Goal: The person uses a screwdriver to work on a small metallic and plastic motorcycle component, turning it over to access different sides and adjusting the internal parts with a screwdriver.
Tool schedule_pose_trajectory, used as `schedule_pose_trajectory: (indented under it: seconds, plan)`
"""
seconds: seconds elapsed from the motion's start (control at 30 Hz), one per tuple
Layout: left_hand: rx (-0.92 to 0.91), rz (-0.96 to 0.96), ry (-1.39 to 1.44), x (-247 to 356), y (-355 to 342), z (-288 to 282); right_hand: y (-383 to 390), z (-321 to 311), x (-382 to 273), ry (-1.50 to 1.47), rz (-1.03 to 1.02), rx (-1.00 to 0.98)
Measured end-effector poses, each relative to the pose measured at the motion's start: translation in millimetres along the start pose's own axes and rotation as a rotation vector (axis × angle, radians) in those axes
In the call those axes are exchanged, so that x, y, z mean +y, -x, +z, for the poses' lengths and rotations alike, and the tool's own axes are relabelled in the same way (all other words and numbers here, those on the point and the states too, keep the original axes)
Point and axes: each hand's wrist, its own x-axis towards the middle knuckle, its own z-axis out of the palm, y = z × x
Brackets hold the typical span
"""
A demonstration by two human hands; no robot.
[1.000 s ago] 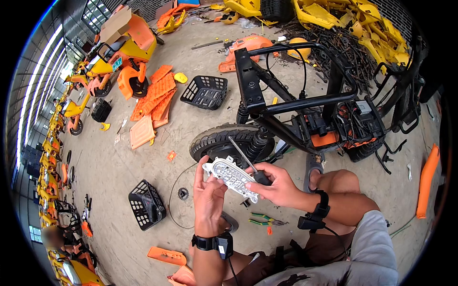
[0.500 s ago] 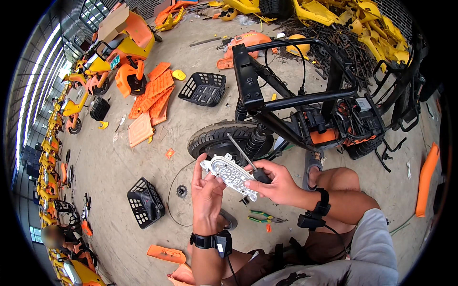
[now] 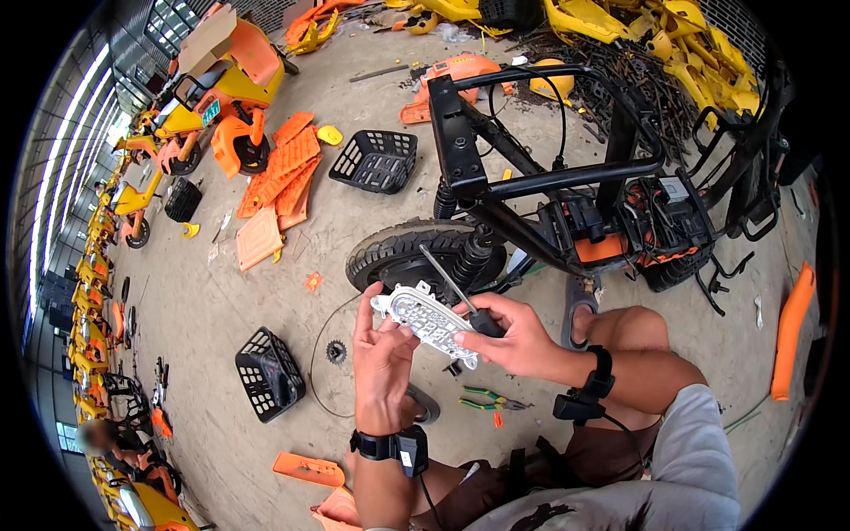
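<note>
Between my two hands I hold an oval white and silver panel (image 3: 423, 320), a scooter display part by its look, with small mounting tabs at its ends. My left hand (image 3: 382, 358) grips its left end, thumb on the near edge and fingers behind. At the right end my right hand (image 3: 513, 341) pinches it with the thumb on the face. That same hand also holds a screwdriver (image 3: 453, 288) with a dark handle, its shaft slanting up and left past the panel. Behind it stands a stripped scooter frame (image 3: 549, 181) with a black tyre (image 3: 376, 257).
Pliers (image 3: 494, 403) with green and yellow handles lie on the floor near my foot. Black baskets (image 3: 270, 376) (image 3: 376, 162), a small sprocket (image 3: 336, 352) and orange panels (image 3: 282, 190) lie to the left. Yellow scooters (image 3: 226, 84) line that side; yellow scrap (image 3: 699, 53) is heaped behind.
The view has shifted very slightly. Both hands keep the panel and the screwdriver in nearly the same pose, with the panel tilted a little differently.
</note>
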Motion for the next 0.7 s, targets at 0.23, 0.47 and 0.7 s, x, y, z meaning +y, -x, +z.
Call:
schedule_pose_trajectory:
  seconds: [0.23, 0.47, 0.7]
  plan:
    - [0.070, 0.098, -0.107, 4.5, 4.0, -1.3, -1.5, -0.7, 4.3, -0.035, 0.002, 0.005]
    - [0.278, 0.594, -0.555, 2.3, 16.6, -5.8, -6.3, 4.2, 5.8, -0.015, 0.012, 0.035]
    - [0.115, 0.685, -0.760, 1.1, 24.1, -5.5, -8.0, 12.8, 6.8, -0.044, 0.028, 0.025]
